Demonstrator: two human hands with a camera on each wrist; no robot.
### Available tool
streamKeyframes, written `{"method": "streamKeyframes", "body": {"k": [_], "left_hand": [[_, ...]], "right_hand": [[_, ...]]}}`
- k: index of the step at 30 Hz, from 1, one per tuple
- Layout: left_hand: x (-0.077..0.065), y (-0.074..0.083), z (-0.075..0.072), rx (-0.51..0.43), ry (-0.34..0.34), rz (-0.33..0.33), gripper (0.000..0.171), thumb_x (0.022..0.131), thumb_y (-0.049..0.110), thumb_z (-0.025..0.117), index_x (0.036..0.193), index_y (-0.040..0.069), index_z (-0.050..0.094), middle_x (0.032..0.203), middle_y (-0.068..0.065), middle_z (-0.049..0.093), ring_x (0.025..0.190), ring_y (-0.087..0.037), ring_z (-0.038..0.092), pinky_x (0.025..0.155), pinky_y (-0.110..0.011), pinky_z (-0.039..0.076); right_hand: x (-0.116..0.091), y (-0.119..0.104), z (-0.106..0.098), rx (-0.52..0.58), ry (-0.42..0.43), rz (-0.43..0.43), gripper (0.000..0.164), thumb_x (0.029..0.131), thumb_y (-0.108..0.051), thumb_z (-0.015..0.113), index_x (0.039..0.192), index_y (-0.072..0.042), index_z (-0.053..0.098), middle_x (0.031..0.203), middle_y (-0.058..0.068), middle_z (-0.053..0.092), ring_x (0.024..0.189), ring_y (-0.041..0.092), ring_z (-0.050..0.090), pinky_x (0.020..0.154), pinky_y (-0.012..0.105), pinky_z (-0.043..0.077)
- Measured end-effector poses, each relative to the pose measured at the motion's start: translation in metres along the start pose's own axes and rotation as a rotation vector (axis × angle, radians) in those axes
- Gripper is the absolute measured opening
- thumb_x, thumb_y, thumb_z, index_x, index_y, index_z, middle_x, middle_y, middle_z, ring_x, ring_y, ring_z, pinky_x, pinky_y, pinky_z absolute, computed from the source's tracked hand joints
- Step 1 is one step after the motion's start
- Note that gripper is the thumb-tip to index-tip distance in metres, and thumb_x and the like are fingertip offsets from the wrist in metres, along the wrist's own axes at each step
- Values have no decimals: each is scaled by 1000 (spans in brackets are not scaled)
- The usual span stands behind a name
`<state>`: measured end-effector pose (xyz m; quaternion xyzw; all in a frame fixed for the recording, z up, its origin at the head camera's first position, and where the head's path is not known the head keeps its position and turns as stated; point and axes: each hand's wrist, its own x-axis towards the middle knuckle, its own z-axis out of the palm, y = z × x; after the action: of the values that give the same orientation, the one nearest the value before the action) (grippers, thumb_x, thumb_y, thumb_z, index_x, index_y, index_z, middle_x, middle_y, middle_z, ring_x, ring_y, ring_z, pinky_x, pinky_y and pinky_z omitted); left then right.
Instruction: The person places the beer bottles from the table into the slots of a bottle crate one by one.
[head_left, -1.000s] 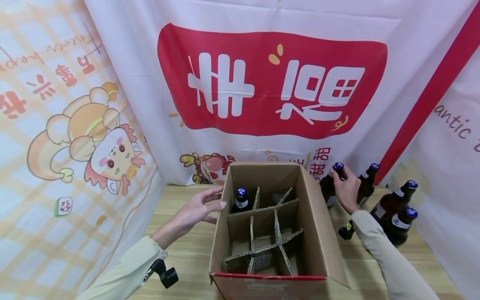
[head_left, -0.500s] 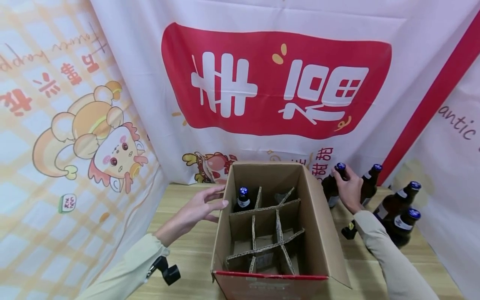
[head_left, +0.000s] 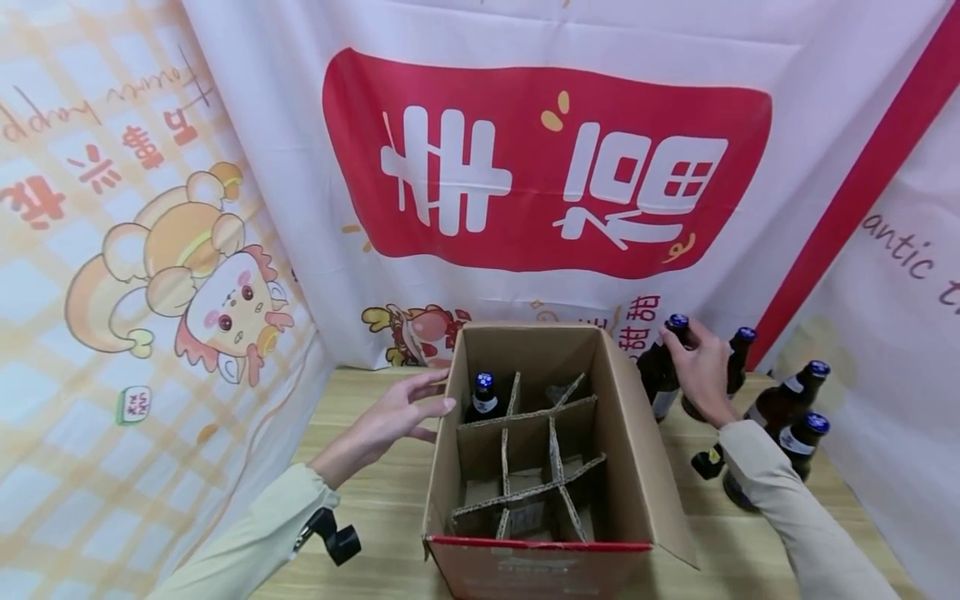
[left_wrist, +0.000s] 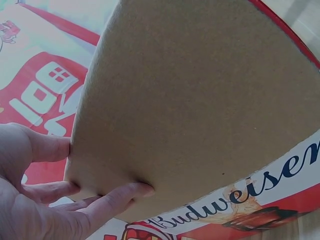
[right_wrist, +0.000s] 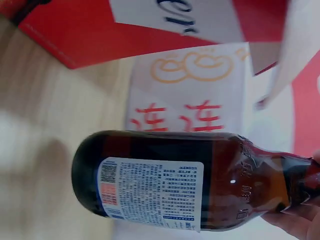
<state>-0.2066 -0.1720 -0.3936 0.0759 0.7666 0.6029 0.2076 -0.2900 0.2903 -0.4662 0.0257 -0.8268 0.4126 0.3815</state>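
In the head view, my right hand [head_left: 701, 371] grips the neck of a brown beer bottle [head_left: 659, 367] with a blue cap, just right of the carton. Its back label faces the camera in the right wrist view, where the beer bottle [right_wrist: 165, 180] overlaps the table and the cloth. My left hand [head_left: 390, 421] touches the left wall of the cardboard carton [head_left: 538, 350]. Extended fingers [left_wrist: 115, 202] press on its outer side near the corner in the left wrist view. Cardboard dividers [head_left: 528, 496] split the inside. Another beer bottle [head_left: 483, 400] stands in the far left compartment.
Several more beer bottles [head_left: 787, 400] stand to the right on the wooden table [head_left: 367, 517], partly behind the right hand and sleeve. A carton flap [head_left: 648, 442] leans outward on the right. Printed cloth [head_left: 547, 167] hangs behind and at both sides.
My right hand has raised the gripped bottle slightly, and the right forearm has shifted a little. My left hand stays at the carton wall. The head view has shifted slightly.
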Motion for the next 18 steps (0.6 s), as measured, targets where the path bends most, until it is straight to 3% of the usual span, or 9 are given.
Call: {"method": "streamKeyframes", "body": {"k": [6, 9, 14, 18], "left_hand": [[0, -2, -1, 13, -3, 16, 71, 102, 19, 66, 163, 3, 32, 166, -29, 30, 133, -46, 57, 87, -45, 66], [0, -3, -1, 8, -1, 15, 71, 102, 19, 67, 162, 3, 33, 166, -29, 31, 132, -46, 57, 87, -44, 66], [0, -2, 1, 2, -11, 25, 72, 102, 19, 67, 163, 3, 32, 166, -29, 30, 131, -46, 58, 87, -44, 66], [2, -3, 1, 8, -15, 37, 70, 103, 18, 65, 162, 2, 32, 167, -28, 28, 132, -47, 57, 87, -45, 66]], "right_hand": [[17, -42, -22, -9, -58, -73, 24, 99, -22, 74, 94, 1, 69, 92, 20, 77, 73, -15, 56, 62, 2, 42], [24, -62, -32, 15, -49, -94, 22, 98, -18, 75, 101, 3, 72, 99, 22, 78, 80, -19, 59, 68, -2, 46], [35, -97, -48, 22, -14, -207, 21, 94, -11, 79, 109, 3, 75, 102, 21, 79, 85, -23, 60, 77, -1, 49], [42, -129, -61, 44, 11, -225, 30, 94, -17, 80, 122, -7, 77, 114, 13, 79, 94, -21, 63, 83, 4, 51]]}}
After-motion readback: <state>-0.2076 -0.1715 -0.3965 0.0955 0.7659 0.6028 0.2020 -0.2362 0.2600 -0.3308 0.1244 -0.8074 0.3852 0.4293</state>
